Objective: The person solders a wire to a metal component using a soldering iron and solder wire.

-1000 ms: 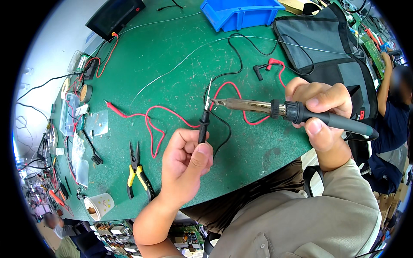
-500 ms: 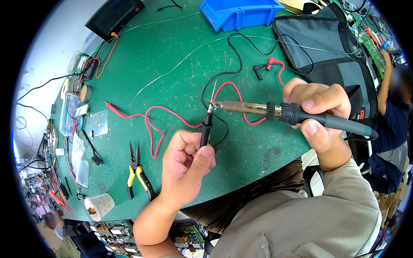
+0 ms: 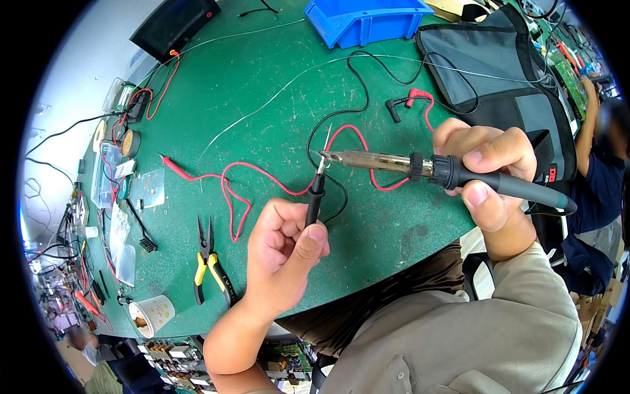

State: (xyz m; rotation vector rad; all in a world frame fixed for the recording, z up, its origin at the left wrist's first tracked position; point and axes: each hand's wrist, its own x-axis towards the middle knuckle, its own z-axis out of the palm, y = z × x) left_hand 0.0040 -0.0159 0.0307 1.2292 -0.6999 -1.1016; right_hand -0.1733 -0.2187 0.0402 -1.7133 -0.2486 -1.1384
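1. Since a second ago, the slim black test probe with a bare metal needle [image 3: 315,197] has shifted slightly rightward, and so has the person's left hand [image 3: 282,249] with it.
2. That probe is held over the green worktable [image 3: 407,243], near the middle of what I see. Its long axis runs away from the person, leaning a little right, with the needle toward the table's far side.
3. Left fingers and thumb are curled closed around the probe's black handle.
4. On the other side, the right hand [image 3: 502,154] grasps a dark-handled soldering iron with a brownish metal barrel [image 3: 384,161], thumb below and fingers above.
5. The iron points left, its long axis nearly level and sloping down toward the handle end. Its tip meets the probe's metal part roughly crosswise; whether they touch, I cannot tell.
6. Left of the probe, a thin red cable [image 3: 246,164] snakes to a red pointed probe [image 3: 176,167], which lies with its tip leftward.
7. Nearer the person rest long-nosed pliers with yellow-and-black handles [image 3: 206,246], jaws pointing away.
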